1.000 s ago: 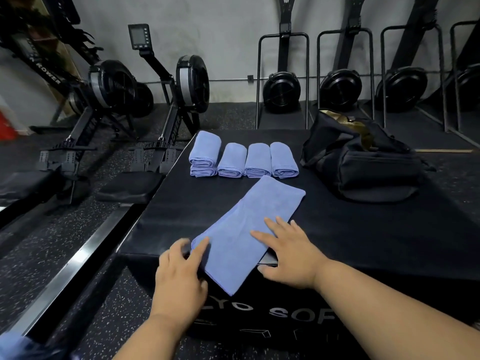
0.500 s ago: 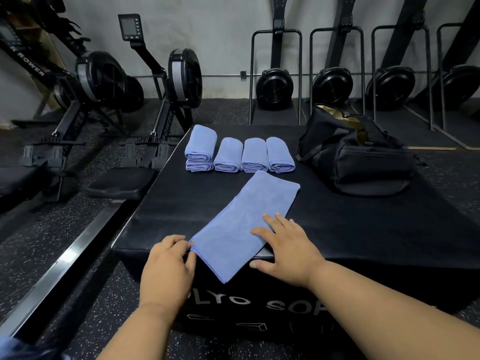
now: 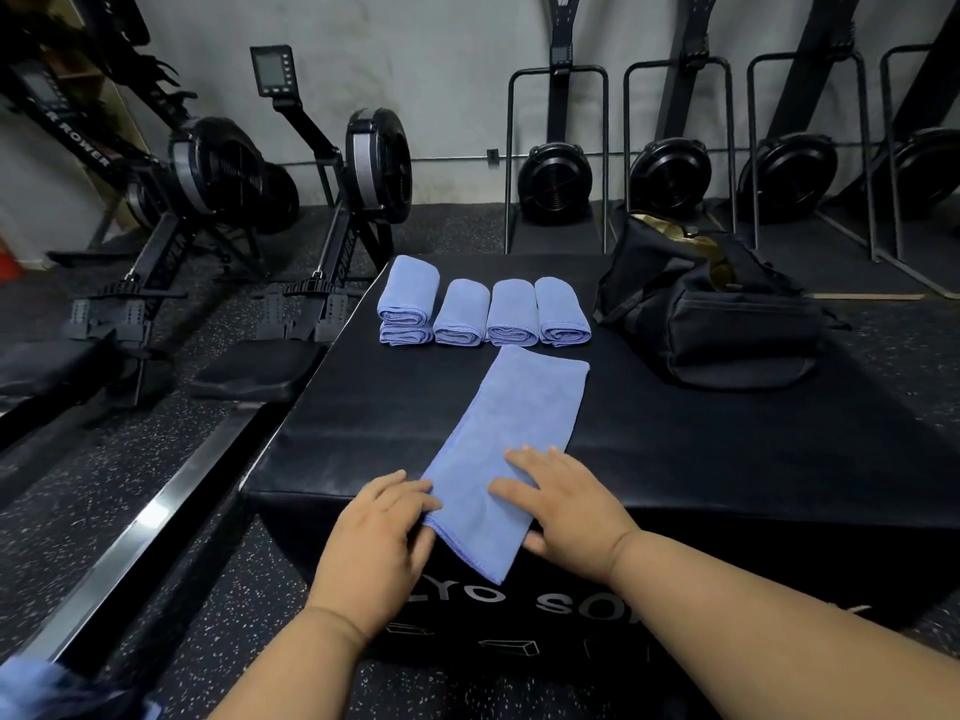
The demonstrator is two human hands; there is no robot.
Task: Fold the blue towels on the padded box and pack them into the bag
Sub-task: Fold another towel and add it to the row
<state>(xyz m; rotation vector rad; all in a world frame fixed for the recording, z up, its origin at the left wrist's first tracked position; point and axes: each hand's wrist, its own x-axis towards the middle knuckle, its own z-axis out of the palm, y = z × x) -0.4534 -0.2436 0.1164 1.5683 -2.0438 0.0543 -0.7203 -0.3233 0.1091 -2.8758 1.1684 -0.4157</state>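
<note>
A long blue towel [image 3: 519, 423], folded into a strip, lies slantwise on the black padded box [image 3: 727, 459]; its near end hangs over the front edge. My left hand [image 3: 382, 537] is at the strip's near left edge, with curled fingers pinching the cloth. My right hand [image 3: 569, 511] lies flat on the near right part, fingers straight, thumb beside the edge. Several rolled blue towels [image 3: 485, 311] stand in a row at the far side, the leftmost two stacked. The black bag [image 3: 727, 324] sits open at the far right of the box.
Rowing machines [image 3: 358, 168] stand on the speckled floor to the left, one rail [image 3: 156, 522] running close along the box's left side. More black gym machines [image 3: 670, 168] line the wall behind the box. A bit of blue cloth [image 3: 31, 678] shows at the lower left corner.
My left hand has drawn back off the towel's top to its near left edge and curled onto it. My right hand has slid slightly further onto the towel.
</note>
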